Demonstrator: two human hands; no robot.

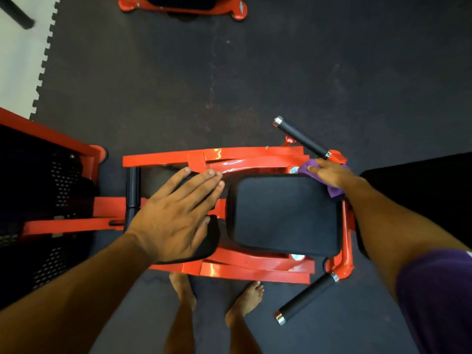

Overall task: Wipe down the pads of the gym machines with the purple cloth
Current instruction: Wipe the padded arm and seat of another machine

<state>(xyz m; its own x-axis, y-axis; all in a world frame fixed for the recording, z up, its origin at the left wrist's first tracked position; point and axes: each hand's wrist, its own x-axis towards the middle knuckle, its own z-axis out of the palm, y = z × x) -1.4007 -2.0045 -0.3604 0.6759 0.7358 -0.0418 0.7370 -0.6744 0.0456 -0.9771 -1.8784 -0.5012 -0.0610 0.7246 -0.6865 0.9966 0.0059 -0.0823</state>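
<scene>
My two bare feet (217,300) stand at the bottom middle of the frame on the dark rubber floor (255,80), toes just beside the near rail of the red machine frame (255,270). At lower right a black handle grip (305,297) with a metal end cap slants out from that frame.

My left hand (176,215) lies left of centre, fingers straight and close together, palm down on the smaller black pad (208,241); it holds nothing, and its fingertips reach the far red rail. Just right of it, in the middle of the frame, is the large black seat pad (286,215), square with rounded corners.

My right hand (332,175) is at the seat pad's upper right corner, fingers laid fairly flat on the purple cloth (307,167), pressing it against the pad's edge; a fold of the cloth hangs out below my wrist. I cannot tell whether my thumb curls under it.

Beyond that hand a second black handle grip (301,137) angles toward the upper right of centre. At the left edge is another red machine (51,139) with a dark perforated panel. At the top middle a third red machine base (184,8) shows, and the upper left corner holds pale flooring (18,72) with a toothed mat edge.
</scene>
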